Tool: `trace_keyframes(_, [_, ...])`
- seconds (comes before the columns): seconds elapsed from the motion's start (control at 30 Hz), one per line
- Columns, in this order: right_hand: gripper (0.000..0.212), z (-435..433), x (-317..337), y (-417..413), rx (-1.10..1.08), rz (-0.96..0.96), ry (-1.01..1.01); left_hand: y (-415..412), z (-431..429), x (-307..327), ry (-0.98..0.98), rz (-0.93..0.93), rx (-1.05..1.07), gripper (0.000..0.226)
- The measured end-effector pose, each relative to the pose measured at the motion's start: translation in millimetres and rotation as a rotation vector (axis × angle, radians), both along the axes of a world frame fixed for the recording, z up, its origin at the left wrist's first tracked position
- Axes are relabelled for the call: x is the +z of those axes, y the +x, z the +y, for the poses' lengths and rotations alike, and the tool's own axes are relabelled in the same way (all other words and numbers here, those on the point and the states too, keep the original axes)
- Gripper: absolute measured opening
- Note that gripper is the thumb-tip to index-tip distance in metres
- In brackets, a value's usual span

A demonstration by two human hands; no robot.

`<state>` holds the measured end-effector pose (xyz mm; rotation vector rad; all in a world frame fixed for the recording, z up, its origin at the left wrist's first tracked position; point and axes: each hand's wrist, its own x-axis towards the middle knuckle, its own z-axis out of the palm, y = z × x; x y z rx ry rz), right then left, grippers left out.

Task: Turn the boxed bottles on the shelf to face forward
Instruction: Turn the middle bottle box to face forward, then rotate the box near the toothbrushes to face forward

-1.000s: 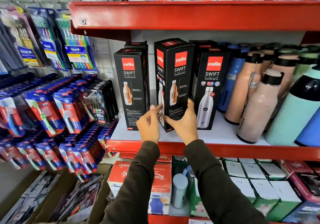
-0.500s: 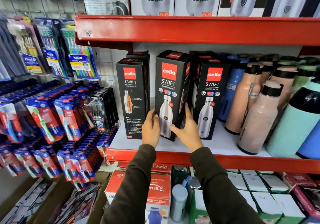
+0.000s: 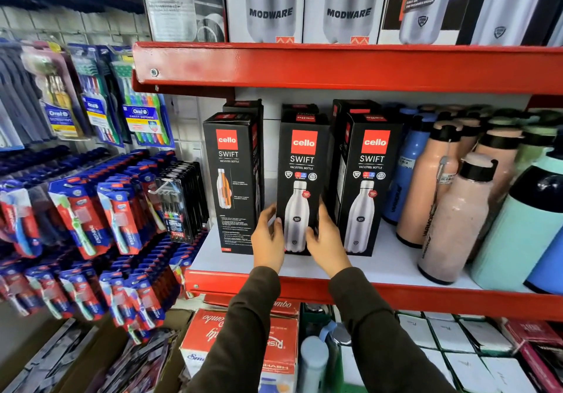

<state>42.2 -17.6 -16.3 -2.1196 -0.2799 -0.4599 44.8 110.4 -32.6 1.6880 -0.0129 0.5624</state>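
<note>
Three black Cello Swift bottle boxes stand in a row on the white shelf [image 3: 384,264]. The middle box [image 3: 301,161] shows its silver-bottle front squarely forward and rests on the shelf. My left hand [image 3: 268,240] holds its lower left edge and my right hand [image 3: 327,240] holds its lower right edge. The right box [image 3: 370,179] also shows a silver-bottle face. The left box [image 3: 231,179] shows a face with a small orange cutaway bottle and text. More black boxes stand behind them.
Loose pink, blue and mint bottles [image 3: 457,210] crowd the shelf to the right. Red shelf lip [image 3: 441,301] runs below; a red shelf [image 3: 335,66] with Modware boxes hangs above. Toothbrush packs [image 3: 91,216] hang at left. Boxes fill the shelf underneath.
Both hands have rotated the middle box from corner-on to its silver-bottle front facing forward and lowered it onto the shelf between its neighbours. The camera has moved closer.
</note>
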Motion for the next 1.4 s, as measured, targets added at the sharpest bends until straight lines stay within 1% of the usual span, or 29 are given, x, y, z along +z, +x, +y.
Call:
trace_keyframes(0.13, [0.075, 2, -1, 1, 0.003, -0.027, 0.004, 1, 1, -2, -0.002, 0.018, 0.028, 0.038])
trace_keyframes(0.37, [0.069, 4, -4, -1, -0.063, -0.057, 0.038, 0, -1, 0, 0.012, 0.027, -0.003, 0.035])
trace_keyframes(0.57, [0.07, 3, -5, -1, -0.07, -0.044, 0.017, -2, -3, 2, -0.012, 0.029, -0.014, 0.036])
trace_keyframes(0.67, [0.069, 7, -7, -4, -0.096, -0.053, 0.062, -5, -2, 2, 0.001, 0.021, -0.013, 0.038])
trace_keyframes(0.7, [0.068, 9, -8, -6, -0.12, -0.073, 0.093, -7, -1, 2, 0.004, 0.005, -0.013, 0.039])
trace_keyframes(0.77, [0.064, 14, -8, -14, -0.183, -0.172, 0.178, -13, 1, 2, 0.0, -0.072, -0.012, 0.042])
trace_keyframes(0.87, [0.05, 24, -4, -25, -0.299, -0.393, 0.241, -26, 13, 7, 0.039, -0.287, 0.062, 0.039])
trace_keyframes(0.9, [0.045, 28, -1, -28, -0.304, -0.445, 0.237, -28, 18, 10, 0.067, -0.357, 0.11, 0.036])
trace_keyframes(0.97, [0.038, 39, 6, -32, -0.236, -0.483, 0.255, -28, 32, 16, 0.106, -0.441, 0.228, 0.034])
trace_keyframes(1.03, [0.036, 55, 12, -33, -0.133, -0.452, 0.265, -26, 46, 22, 0.079, -0.444, 0.316, 0.036])
trace_keyframes(1.1, [0.041, 71, 13, -31, -0.036, -0.343, 0.218, -22, 60, 27, 0.035, -0.386, 0.313, 0.042])
trace_keyframes(1.17, [0.051, 86, 10, -27, 0.063, -0.149, 0.184, -17, 72, 29, -0.018, -0.271, 0.21, 0.049])
trace_keyframes(1.23, [0.057, 97, 7, -24, 0.129, 0.018, 0.171, -16, 79, 32, -0.123, -0.119, 0.085, 0.053])
trace_keyframes(1.33, [0.059, 106, 4, -18, 0.168, 0.148, 0.149, -15, 91, 30, -0.21, 0.007, -0.006, 0.055])
trace_keyframes(1.4, [0.061, 110, 2, -16, 0.19, 0.183, 0.128, -12, 97, 27, -0.267, 0.095, -0.05, 0.057])
